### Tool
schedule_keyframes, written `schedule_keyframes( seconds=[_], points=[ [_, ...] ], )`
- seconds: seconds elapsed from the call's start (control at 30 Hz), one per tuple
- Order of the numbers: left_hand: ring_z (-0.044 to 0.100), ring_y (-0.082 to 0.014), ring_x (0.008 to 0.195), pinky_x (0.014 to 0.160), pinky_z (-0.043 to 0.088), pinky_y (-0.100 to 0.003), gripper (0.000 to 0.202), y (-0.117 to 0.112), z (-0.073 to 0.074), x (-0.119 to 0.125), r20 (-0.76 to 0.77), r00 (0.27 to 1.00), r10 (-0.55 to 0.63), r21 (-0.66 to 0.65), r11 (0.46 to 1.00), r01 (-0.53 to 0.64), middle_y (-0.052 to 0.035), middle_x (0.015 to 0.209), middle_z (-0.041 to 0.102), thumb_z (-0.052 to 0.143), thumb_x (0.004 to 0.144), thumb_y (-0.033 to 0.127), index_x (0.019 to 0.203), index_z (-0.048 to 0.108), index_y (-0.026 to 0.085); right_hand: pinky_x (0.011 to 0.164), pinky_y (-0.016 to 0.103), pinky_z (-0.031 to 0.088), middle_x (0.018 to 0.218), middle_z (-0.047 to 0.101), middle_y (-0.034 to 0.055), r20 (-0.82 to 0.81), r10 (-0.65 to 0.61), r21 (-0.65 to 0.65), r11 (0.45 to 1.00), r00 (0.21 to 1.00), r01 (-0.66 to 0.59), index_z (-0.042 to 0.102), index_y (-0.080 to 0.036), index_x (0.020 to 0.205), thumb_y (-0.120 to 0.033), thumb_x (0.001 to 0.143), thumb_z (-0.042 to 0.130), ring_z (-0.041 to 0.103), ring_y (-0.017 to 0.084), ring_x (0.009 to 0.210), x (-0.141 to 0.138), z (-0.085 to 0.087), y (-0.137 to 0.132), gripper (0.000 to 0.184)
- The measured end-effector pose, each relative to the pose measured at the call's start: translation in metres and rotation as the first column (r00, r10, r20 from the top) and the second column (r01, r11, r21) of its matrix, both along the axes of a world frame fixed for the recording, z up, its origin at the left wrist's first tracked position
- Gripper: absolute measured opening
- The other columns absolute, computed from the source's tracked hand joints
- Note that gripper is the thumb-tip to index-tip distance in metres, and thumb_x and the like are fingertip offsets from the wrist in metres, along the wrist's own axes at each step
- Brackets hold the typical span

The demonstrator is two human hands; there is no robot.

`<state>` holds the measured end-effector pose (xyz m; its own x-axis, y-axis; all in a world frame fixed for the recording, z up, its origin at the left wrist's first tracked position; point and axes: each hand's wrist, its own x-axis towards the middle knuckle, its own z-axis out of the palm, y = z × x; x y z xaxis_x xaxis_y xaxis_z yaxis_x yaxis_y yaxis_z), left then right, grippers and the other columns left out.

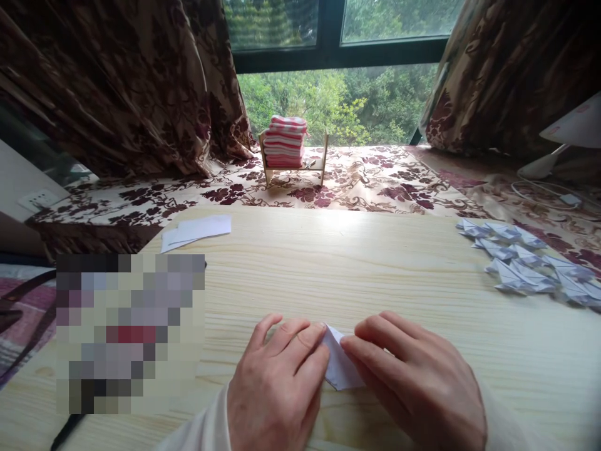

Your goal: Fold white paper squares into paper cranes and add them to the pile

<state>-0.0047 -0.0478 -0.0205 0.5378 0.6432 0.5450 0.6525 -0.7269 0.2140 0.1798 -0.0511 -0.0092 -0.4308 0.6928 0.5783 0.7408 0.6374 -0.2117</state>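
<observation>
A small white piece of folded paper (339, 363) lies on the wooden table near its front, between my hands. My left hand (284, 376) bends over the paper's left side, its fingertips pressing along a slanted edge and hiding part of it. From the other side, my right hand (413, 376) holds the paper's right edge, with the index fingertip near the upper fold and the thumb out of sight beneath. The visible part of the sheet comes to a point at the top.
Several folded white paper pieces (526, 257) sit in rows at the table's right. Flat paper strips (201, 230) lie at the back left. A blurred-out object (131, 332) covers the left side. Behind the table (328, 263) stands a small rack with folded striped cloths (284, 144).
</observation>
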Motion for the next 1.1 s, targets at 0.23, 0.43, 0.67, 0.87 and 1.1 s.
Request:
schedule_keyframes(
  seconds=[0.23, 0.43, 0.67, 0.87, 1.1],
  points=[
    [0.055, -0.0191, 0.101, 0.093, 0.03, -0.039, 0.032, -0.001, -0.005, -0.001, 0.033, 0.999, -0.009, -0.029, 1.0, 0.01, -0.0029, 0.108, 0.066, 0.033, 0.091, 0.023, 0.099, 0.064, 0.021, 0.054, 0.031, 0.031, 0.064, 0.055, 0.0036, 0.087, -0.005, 0.067, 0.998, 0.996, -0.001, 0.063, -0.018, 0.08, -0.017, 0.092, 0.033, 0.044, 0.015, 0.057, -0.001, -0.011, -0.004, 0.033],
    [0.055, -0.0192, 0.102, 0.094, 0.031, -0.039, 0.032, -0.001, -0.004, -0.002, 0.012, 1.0, -0.005, -0.027, 1.0, 0.005, -0.0036, 0.109, 0.066, 0.033, 0.091, 0.023, 0.1, 0.064, 0.021, 0.054, 0.031, 0.03, 0.061, 0.056, 0.0024, 0.148, -0.016, 0.075, 0.997, 0.989, 0.005, 0.064, -0.017, 0.077, -0.012, 0.089, 0.039, 0.046, 0.014, 0.056, -0.004, -0.003, -0.01, 0.029],
    [0.055, -0.0201, 0.101, 0.094, 0.033, -0.04, 0.032, -0.001, -0.005, -0.002, 0.017, 1.0, -0.002, -0.003, 1.0, 0.002, -0.0059, 0.105, 0.067, 0.034, 0.09, 0.021, 0.097, 0.065, 0.02, 0.053, 0.031, 0.028, 0.06, 0.054, 0.0024, 0.129, -0.007, 0.043, 0.999, 0.992, 0.001, 0.063, -0.017, 0.073, -0.013, 0.09, 0.036, 0.044, 0.014, 0.056, -0.007, -0.007, -0.007, 0.033],
    [0.055, -0.0193, 0.102, 0.095, 0.03, -0.039, 0.031, -0.001, -0.005, -0.001, 0.022, 1.0, -0.005, -0.014, 1.0, 0.006, -0.0033, 0.108, 0.066, 0.035, 0.091, 0.021, 0.096, 0.065, 0.02, 0.055, 0.031, 0.028, 0.063, 0.054, 0.0025, 0.153, 0.025, -0.016, 1.0, 0.988, -0.023, 0.062, -0.017, 0.074, -0.016, 0.091, 0.038, 0.043, 0.014, 0.058, -0.005, -0.008, -0.008, 0.03],
    [0.054, -0.0193, 0.103, 0.095, 0.028, -0.039, 0.031, -0.002, -0.005, -0.001, 0.033, 0.999, 0.0, -0.036, 0.999, 0.001, -0.0031, 0.109, 0.066, 0.035, 0.091, 0.021, 0.098, 0.065, 0.02, 0.055, 0.031, 0.026, 0.061, 0.052, 0.0021, 0.066, 0.011, 0.006, 1.0, 0.998, -0.012, 0.06, -0.017, 0.073, -0.015, 0.092, 0.034, 0.041, 0.015, 0.057, -0.007, -0.015, -0.01, 0.033]
  ],
)
